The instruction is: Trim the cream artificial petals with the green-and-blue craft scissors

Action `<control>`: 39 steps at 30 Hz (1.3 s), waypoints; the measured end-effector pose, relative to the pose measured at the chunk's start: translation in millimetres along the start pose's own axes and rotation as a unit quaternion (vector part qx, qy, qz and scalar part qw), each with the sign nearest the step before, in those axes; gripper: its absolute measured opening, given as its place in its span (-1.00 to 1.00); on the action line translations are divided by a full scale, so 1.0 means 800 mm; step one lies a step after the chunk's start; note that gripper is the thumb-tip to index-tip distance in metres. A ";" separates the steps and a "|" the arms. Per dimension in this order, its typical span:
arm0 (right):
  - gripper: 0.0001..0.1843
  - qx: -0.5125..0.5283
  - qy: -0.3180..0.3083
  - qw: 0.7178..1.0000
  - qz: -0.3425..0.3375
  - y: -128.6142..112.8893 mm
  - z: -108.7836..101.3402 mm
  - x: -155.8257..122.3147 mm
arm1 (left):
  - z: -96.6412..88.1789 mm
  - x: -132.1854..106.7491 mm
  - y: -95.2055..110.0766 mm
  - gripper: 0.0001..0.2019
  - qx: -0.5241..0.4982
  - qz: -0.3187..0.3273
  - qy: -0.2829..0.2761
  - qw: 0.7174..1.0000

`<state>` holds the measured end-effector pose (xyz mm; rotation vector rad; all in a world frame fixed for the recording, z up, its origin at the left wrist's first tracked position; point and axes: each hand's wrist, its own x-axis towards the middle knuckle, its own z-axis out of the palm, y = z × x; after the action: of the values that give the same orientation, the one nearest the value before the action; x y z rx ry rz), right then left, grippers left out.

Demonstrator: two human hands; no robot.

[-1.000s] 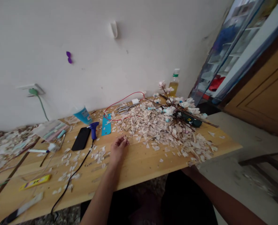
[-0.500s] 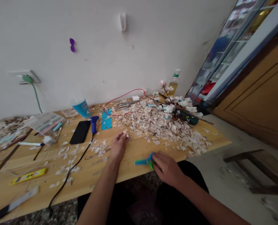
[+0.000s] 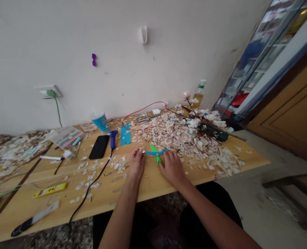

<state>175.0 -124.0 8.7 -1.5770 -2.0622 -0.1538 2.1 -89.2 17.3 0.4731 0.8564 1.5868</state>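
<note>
Both hands now meet at the middle of the light wooden tabletop (image 3: 153, 186). Left hand (image 3: 137, 163) lies where it lay a second ago, fingertips pressed together around a small pale petal scrap (image 3: 142, 150) at the near edge of the shell-coloured litter. Right hand (image 3: 172, 166), absent from the table a second ago and near the front edge half a second ago, has travelled forward; its fingers are curled through the handles of the small blue-and-green plastic scissors (image 3: 156, 153), whose blades stand parted and point toward the pinched scrap, tips just beside it. The closing of tool and scrap suggests that trimming of the piece is in hand.

Left of the hands: a yellow flat packet (image 3: 49, 190), a black smartphone (image 3: 99, 147), a purple glue gun (image 3: 113, 137) with its black cord (image 3: 91, 183). Behind: a blue paper cup (image 3: 101, 121), a blue card strip (image 3: 125, 135), steel scissors (image 3: 143, 119) inside a red wire loop (image 3: 140, 109). Right: the wide heap of pale petal cuttings (image 3: 195, 145), a branch with white artificial blossoms (image 3: 207, 119), a bottle of yellow liquid (image 3: 199, 91).
</note>
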 end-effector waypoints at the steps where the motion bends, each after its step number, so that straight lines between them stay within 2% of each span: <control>1: -0.62 0.001 -0.007 1.000 -0.004 0.000 -0.001 0.000 | 0.001 0.000 -0.001 -0.60 0.008 0.006 0.000 1.000; 11: -0.59 0.017 -0.014 1.000 0.014 0.001 0.002 -0.003 | -0.009 0.011 -0.013 -0.65 0.113 0.103 -0.006 0.988; 14: -0.61 0.029 -0.008 0.999 0.015 0.004 0.002 -0.004 | -0.011 0.013 -0.011 -0.61 0.177 0.144 -0.016 0.973; 18: -0.66 0.064 -0.010 0.998 -0.007 0.009 0.005 -0.007 | -0.010 0.011 -0.007 -0.78 0.282 0.188 -0.047 0.940; 20: -0.65 0.080 -0.005 0.996 -0.025 0.012 0.008 -0.009 | -0.010 0.009 -0.007 -0.83 0.304 0.219 -0.057 0.925; 22: -0.62 0.086 -0.003 0.996 -0.033 0.014 0.012 -0.010 | -0.010 0.008 -0.009 -0.83 0.295 0.234 -0.060 0.924; 29: -0.41 0.078 -0.012 0.996 -0.045 0.015 0.011 -0.009 | -0.009 0.007 -0.015 -0.74 0.266 0.160 -0.028 0.950; 33: -0.38 0.073 -0.032 0.995 -0.055 0.015 0.009 -0.009 | 0.001 -0.005 -0.006 -0.70 0.082 0.082 -0.099 0.988; 37: -0.44 0.053 -0.056 0.994 -0.071 0.011 0.007 -0.006 | 0.015 -0.020 -0.001 -0.70 -0.057 0.002 -0.140 0.988; 39: -0.45 0.047 -0.065 0.994 -0.081 0.009 0.006 -0.005 | 0.023 -0.025 -0.002 -0.75 -0.091 0.000 -0.140 0.986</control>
<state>180.5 -123.5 1.2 -1.3976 -2.2636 -0.0120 20.4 -103.3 31.0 0.5476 0.4937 1.5373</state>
